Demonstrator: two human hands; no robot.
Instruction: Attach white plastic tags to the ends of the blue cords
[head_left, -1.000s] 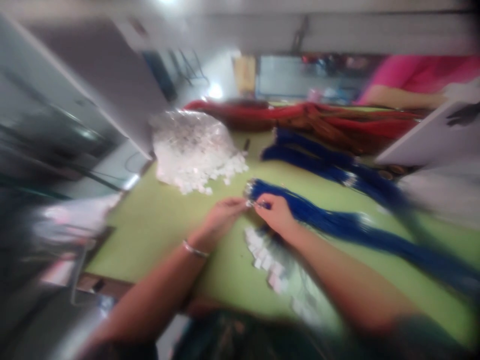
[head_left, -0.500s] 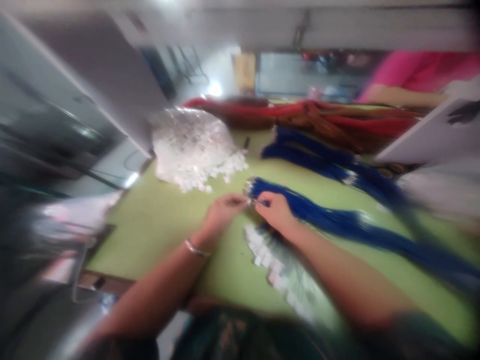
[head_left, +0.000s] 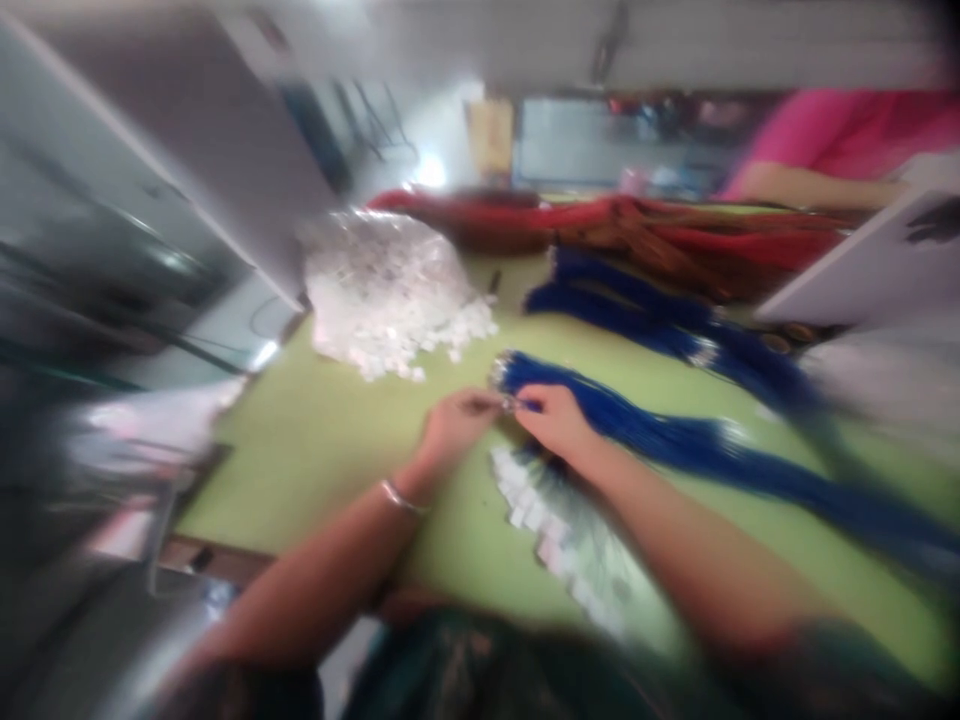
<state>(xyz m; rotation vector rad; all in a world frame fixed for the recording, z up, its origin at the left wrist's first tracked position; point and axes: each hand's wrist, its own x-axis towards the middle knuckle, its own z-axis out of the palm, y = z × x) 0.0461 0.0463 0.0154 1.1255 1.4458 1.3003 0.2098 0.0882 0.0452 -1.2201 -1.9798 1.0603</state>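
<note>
My left hand [head_left: 466, 415] is closed in a pinch at the end of a blue wire, on something too small to make out. My right hand [head_left: 551, 412] is closed on that blue wire, its fingertips almost touching the left ones. Just behind both hands lies a bundle of blue wires [head_left: 652, 432] with light tips at its left end. A row of white connectors [head_left: 529, 505] on thin leads lies in front of my right hand. Small white pieces [head_left: 397, 345] spill from a clear plastic bag [head_left: 382, 255] further back on the green table [head_left: 300, 450].
A second blue wire bundle [head_left: 622, 300] lies behind the first, with red and brown wires [head_left: 615, 225] beyond. A person in a pink sleeve [head_left: 810, 140] is at the back right, near a pale panel [head_left: 862, 250]. A grey panel [head_left: 202, 130] stands at the left.
My left hand has moved slightly right, closer to my right hand. The right hand has hardly moved and stays closed on the blue wire.
</note>
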